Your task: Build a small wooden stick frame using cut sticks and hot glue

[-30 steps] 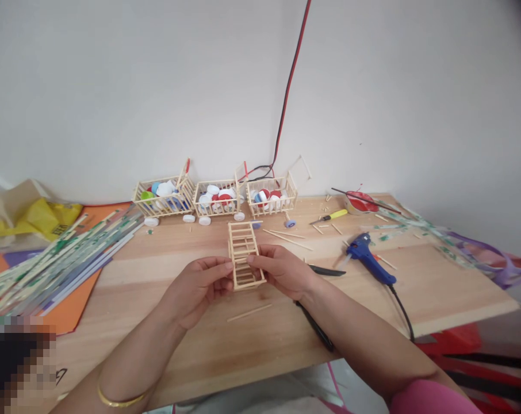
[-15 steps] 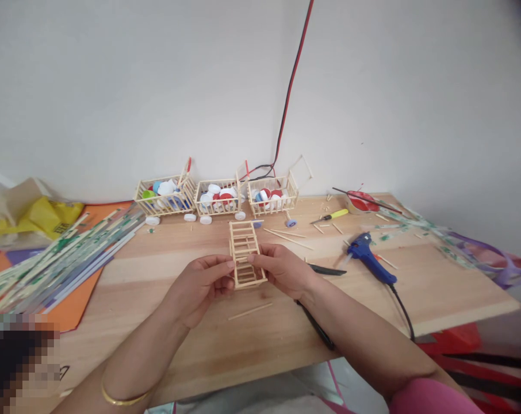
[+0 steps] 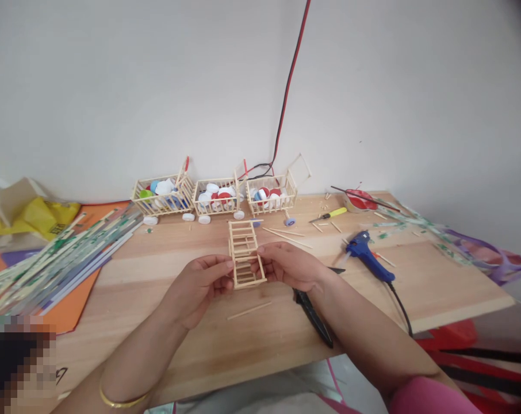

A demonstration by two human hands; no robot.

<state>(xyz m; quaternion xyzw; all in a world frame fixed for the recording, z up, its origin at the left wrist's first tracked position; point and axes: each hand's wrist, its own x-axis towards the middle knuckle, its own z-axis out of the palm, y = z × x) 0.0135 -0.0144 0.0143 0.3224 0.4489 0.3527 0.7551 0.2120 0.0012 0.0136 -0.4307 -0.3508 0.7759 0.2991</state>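
Between my hands is a small open frame of thin wooden sticks (image 3: 244, 251), with ladder-like crossbars, held just above the table. My left hand (image 3: 205, 283) pinches its left side between thumb and fingers. On the right side, the fingers of my right hand (image 3: 288, 265) close around the edge stick, some reaching behind it. A loose stick (image 3: 249, 311) lies on the table below the frame. A black-handled tool (image 3: 313, 316) lies partly under my right forearm. Beyond the frame stand three stick carts, the middle one (image 3: 217, 198) among them, filled with bottle caps.
A blue glue gun (image 3: 370, 257) with its cord lies to the right. Behind it are a yellow-handled screwdriver (image 3: 329, 215) and a red bowl (image 3: 361, 200). Wrapped sticks (image 3: 71, 259) are piled on orange sheets at left, beside a yellow bag (image 3: 36, 218). Cut sticks (image 3: 286, 237) lie mid-table.
My right hand has shifted its grip slightly, its thumb moving from across the frame to the right edge. The frame and my left hand stay nearly in place.
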